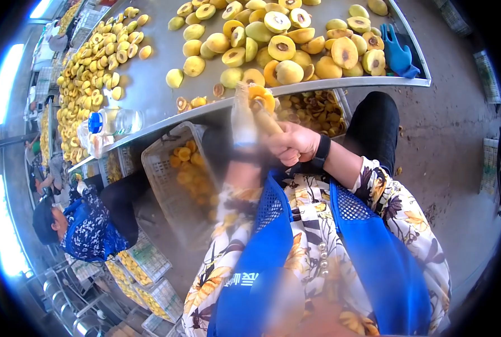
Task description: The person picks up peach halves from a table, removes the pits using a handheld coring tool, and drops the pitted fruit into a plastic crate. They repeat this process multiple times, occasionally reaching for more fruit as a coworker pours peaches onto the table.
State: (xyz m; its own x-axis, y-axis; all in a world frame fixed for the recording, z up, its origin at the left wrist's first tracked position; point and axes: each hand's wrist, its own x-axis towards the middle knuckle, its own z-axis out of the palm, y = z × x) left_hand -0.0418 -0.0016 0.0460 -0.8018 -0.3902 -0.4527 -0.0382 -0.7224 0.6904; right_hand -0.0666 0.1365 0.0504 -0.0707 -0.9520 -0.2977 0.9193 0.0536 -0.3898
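My left hand (pixel 244 118), in a whitish glove and smeared by motion, holds a yellow peach half (pixel 262 98) just below the table's front edge. The cut side of the fruit faces up. My right hand (pixel 295 143), bare with a black band at the wrist, is closed around the pale handle of a pitting tool (pixel 268 122). The tool's tip meets the middle of the peach half and is hidden there. Many cut peach halves (pixel 281 48) lie on the metal table (pixel 155 64) beyond my hands, several with brown centres.
A blue glove (pixel 397 53) lies at the table's right corner. A blue-capped bottle (pixel 118 122) rests near the left edge. Below stand a white crate (pixel 155 163) of orange peach halves and a bin of dark fruit pieces (pixel 312 109). Another person (pixel 93 230) sits at left.
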